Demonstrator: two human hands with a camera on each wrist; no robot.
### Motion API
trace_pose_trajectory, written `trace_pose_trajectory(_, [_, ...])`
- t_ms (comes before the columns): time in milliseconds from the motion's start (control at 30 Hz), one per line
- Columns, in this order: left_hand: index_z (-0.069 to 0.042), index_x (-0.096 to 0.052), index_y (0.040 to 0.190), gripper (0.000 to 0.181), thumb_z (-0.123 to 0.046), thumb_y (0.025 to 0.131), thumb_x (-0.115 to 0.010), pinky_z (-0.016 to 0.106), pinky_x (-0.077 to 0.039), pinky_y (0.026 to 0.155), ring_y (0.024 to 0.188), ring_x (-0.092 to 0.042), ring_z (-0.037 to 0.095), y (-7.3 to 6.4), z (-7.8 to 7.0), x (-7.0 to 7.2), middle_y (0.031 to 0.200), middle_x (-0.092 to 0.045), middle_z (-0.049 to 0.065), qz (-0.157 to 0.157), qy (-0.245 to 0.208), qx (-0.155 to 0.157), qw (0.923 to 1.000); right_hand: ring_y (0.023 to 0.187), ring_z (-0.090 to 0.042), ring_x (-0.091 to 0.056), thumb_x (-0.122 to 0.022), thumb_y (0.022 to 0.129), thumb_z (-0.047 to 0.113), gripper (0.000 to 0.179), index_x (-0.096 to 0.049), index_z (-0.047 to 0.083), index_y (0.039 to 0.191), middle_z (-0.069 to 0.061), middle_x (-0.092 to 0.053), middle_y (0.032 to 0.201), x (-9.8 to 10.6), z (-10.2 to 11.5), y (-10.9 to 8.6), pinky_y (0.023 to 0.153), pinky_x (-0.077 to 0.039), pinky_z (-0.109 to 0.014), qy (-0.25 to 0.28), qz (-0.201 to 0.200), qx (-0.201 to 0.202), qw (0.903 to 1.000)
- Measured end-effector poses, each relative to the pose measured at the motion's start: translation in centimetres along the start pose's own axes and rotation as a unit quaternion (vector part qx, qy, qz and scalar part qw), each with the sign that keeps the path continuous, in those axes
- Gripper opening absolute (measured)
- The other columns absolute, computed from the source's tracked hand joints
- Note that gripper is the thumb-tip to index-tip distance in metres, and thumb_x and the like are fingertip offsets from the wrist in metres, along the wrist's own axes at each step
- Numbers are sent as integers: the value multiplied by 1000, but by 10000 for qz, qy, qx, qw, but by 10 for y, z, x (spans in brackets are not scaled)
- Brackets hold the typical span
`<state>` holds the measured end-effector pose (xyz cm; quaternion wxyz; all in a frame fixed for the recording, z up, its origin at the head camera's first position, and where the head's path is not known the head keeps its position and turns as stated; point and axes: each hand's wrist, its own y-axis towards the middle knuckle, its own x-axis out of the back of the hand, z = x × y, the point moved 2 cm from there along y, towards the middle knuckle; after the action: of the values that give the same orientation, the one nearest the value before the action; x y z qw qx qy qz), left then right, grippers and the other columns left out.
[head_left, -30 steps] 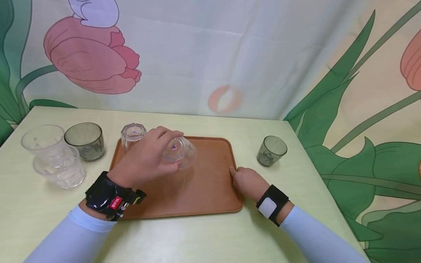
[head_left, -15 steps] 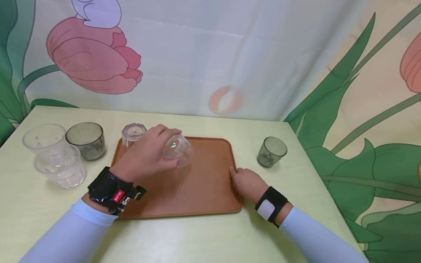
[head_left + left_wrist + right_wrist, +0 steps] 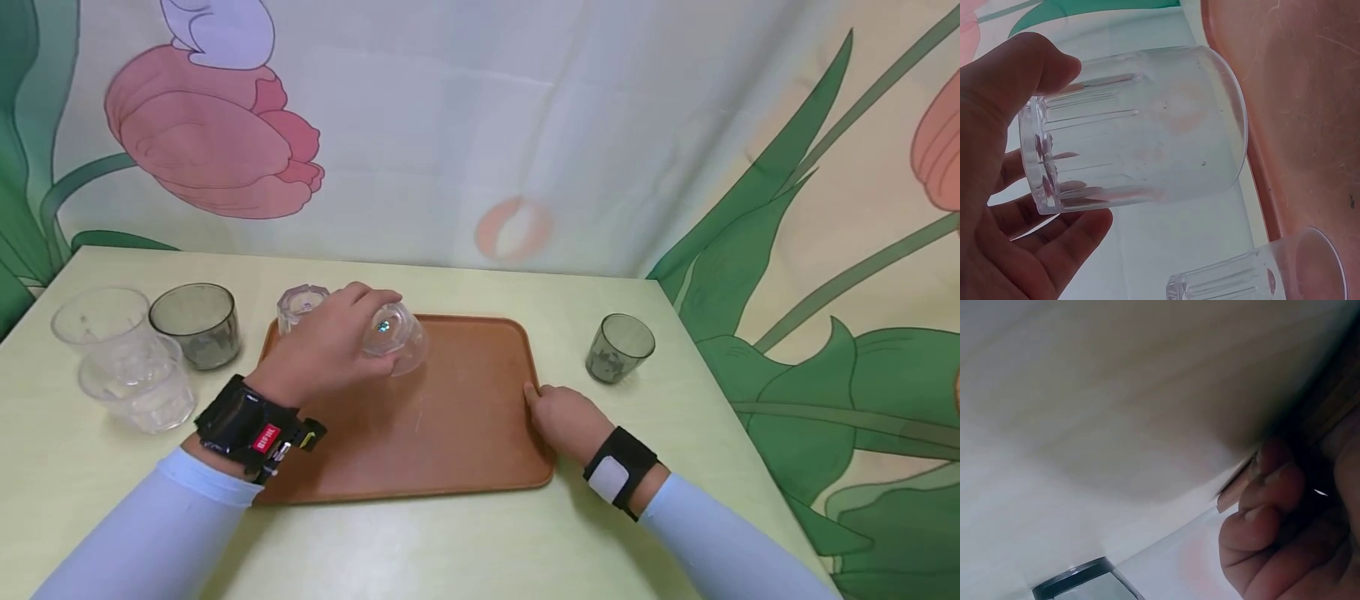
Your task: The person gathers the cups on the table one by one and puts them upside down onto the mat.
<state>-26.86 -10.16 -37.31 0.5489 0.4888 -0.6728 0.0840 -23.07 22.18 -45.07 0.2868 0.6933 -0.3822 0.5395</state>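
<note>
My left hand [image 3: 327,348] grips a clear glass [image 3: 401,337] by its base, mouth turned down, above the tray. In the left wrist view, thumb and fingers wrap the base of this clear glass [image 3: 1141,128], with the rim near the brown tray [image 3: 1310,94]. Another clear glass [image 3: 300,302] stands upside down at the far left corner of the tray [image 3: 465,417], partly hidden behind my left hand. With my right hand [image 3: 566,419] I hold the tray's right edge; in the right wrist view its fingers [image 3: 1260,525] curl at that edge.
A smoky grey glass [image 3: 618,348] stands upright right of the tray. On the left are a wider smoky grey glass [image 3: 197,327] and two clear glasses, one at the back [image 3: 93,321] and one in front [image 3: 138,392]. A printed curtain [image 3: 420,150] hangs behind the table [image 3: 420,550].
My left hand has shifted slightly left and back with the clear glass, toward the upside-down glass in the corner. The right hand stays on the tray's edge.
</note>
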Motion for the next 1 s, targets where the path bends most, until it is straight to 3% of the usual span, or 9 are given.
trace_pose_trajectory(233, [-3, -55, 136, 67, -31, 80, -79, 45, -54, 95, 113, -59, 29, 1, 6, -3, 126, -59, 15, 112, 148, 216, 9996, 65, -29, -64, -55, 98, 5, 33, -63, -7, 128, -14, -64, 78, -6, -1, 1, 56, -55, -43, 216, -13, -150, 9997])
trace_pose_trajectory(433, [-3, -55, 136, 67, -31, 81, -79, 46, -53, 96, 115, -60, 31, 5, 9, -6, 128, -59, 16, 187, 254, 250, 9992, 63, -28, -64, -57, 97, 5, 33, -63, -7, 128, -14, -63, 78, -4, -1, -1, 55, -55, -42, 193, -108, -150, 9996])
trace_pose_trajectory(633, [-4, -54, 139, 71, -35, 80, -80, 47, -54, 96, 114, -60, 31, 8, 11, -8, 129, -59, 16, 355, 407, 491, 9973, 62, -28, -63, -56, 98, 6, 35, -62, -7, 129, -13, -63, 77, -2, 0, -1, 55, -55, -42, 77, -18, -117, 9999])
trace_pose_trajectory(1000, [-4, -55, 138, 71, -37, 81, -80, 48, -55, 93, 110, -62, 32, 10, 16, -13, 129, -60, 17, 329, 708, 489, 9957, 62, -25, -64, -58, 94, 2, 34, -64, -8, 126, -11, -63, 73, 2, -2, -1, 55, -55, -39, -62, -186, 235, 9995])
